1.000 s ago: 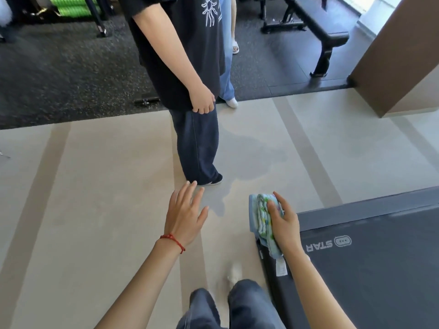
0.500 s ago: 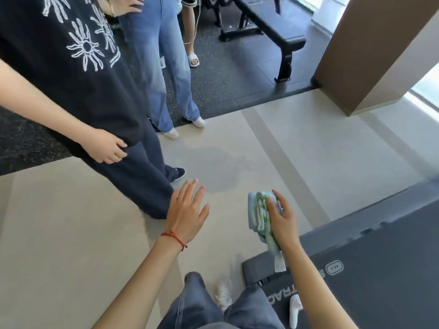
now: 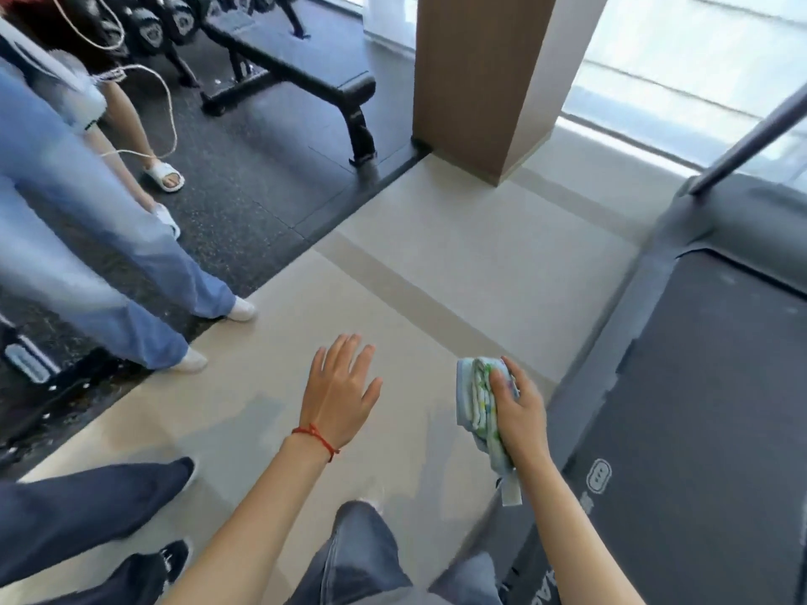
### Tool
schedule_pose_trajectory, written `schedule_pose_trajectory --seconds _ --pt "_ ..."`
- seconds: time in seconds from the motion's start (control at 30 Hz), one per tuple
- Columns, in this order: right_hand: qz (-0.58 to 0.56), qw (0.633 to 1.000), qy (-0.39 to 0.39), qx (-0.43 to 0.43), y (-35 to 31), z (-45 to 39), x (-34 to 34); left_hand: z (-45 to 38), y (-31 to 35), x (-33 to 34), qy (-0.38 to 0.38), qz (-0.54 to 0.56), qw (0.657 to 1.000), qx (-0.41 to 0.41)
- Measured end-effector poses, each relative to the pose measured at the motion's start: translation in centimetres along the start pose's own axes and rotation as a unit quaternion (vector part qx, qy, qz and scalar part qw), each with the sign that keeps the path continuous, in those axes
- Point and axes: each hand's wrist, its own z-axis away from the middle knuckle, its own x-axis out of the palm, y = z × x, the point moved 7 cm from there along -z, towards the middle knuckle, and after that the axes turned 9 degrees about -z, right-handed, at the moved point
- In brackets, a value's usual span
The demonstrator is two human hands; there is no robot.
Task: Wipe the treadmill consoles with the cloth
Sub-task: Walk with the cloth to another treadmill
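My right hand (image 3: 517, 412) grips a folded blue-and-green patterned cloth (image 3: 477, 401), held out in front of me above the beige floor. A treadmill (image 3: 698, 386) fills the right side, its dark belt and grey side rail running away from me, with one grey upright post (image 3: 751, 137) rising at the far right. No console is in view. My left hand (image 3: 338, 393), with a red string at the wrist, is held out flat, fingers spread, holding nothing.
A person in light blue jeans (image 3: 87, 238) stands at left, another in dark trousers (image 3: 87, 513) at lower left, and a third in white sandals behind. A black weight bench (image 3: 288, 67) and a brown pillar (image 3: 476, 80) stand ahead.
My view has swung right: the people slid to the left, and the treadmill's deck and upright came into view. Both hands keep the same pose, the cloth still held.
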Motion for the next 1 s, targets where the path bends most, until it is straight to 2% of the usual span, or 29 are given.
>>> schedule_pose_trajectory --seconds 0.2,0.5,0.63,1.0 --pt "-0.026 0.994 0.111 0.004 -3.1 -4.6 0.0 -10.7 -1.1 1.5 0.011 0.018 0.995 0.102" --pt "-0.049 0.977 0.208 0.009 -5.0 -13.1 -3.6 -22.9 4.5 6.3 0.008 0.052 0.976 0.21" --pt "-0.062 0.972 0.225 0.005 -6.4 -19.1 -6.1 -29.6 7.8 7.7 0.024 0.059 0.97 0.233" --pt "-0.072 0.965 0.249 -0.021 -15.0 -37.0 -14.9 -49.8 17.7 9.9 -0.002 0.055 0.969 0.241"
